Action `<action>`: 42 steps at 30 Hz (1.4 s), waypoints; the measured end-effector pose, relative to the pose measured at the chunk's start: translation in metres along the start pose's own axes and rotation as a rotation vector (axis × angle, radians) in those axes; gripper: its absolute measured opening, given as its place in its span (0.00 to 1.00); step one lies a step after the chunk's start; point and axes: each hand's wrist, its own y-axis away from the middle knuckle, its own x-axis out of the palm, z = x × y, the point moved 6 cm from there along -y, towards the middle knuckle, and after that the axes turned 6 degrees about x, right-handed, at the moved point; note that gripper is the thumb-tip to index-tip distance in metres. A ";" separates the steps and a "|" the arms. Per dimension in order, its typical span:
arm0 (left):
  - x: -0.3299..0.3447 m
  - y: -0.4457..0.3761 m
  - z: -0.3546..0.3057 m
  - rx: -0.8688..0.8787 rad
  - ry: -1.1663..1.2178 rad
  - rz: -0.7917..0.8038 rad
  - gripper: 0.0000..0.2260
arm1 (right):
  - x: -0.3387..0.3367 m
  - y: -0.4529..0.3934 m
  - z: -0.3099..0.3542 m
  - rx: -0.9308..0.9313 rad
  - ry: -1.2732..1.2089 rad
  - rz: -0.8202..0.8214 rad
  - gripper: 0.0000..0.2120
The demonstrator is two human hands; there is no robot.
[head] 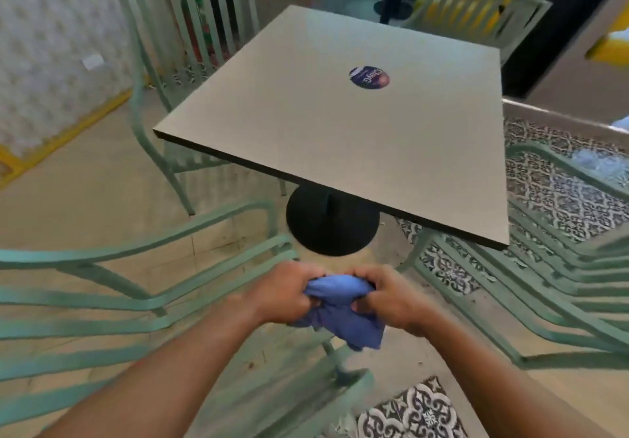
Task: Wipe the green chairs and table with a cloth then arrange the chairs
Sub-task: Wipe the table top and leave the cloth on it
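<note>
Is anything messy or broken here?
Nothing looks broken or spilled. Both hands, left hand and right hand, bunch up the blue cloth. The table bears only a round sticker. Small bits of litter lie on the floor near the table's base.

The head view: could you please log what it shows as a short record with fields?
cloth: blue cloth, bunched, held between both hands in front of the table
left hand: left hand grips the cloth's left side
right hand: right hand grips its right side
table: square pale top on a black round base
on table: one round dark sticker
chairs: green chair at the near left, far left, far right, near right
wiping: cloth not touching table or chairs
</note>
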 end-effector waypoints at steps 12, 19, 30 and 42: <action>-0.063 -0.203 -0.113 0.234 -0.406 -0.210 0.32 | -0.230 -0.005 0.017 -0.135 0.258 -0.798 0.30; 0.011 -0.236 -0.045 -0.243 -0.502 0.352 0.36 | -0.177 -0.075 -0.069 0.338 0.592 -0.287 0.38; 0.034 -0.236 -0.048 -0.090 -0.407 0.142 0.28 | -0.149 -0.084 -0.074 0.146 0.555 -0.339 0.31; -0.032 -0.103 -0.018 -0.213 -0.643 0.288 0.32 | -0.150 -0.072 -0.033 0.296 0.727 -0.402 0.38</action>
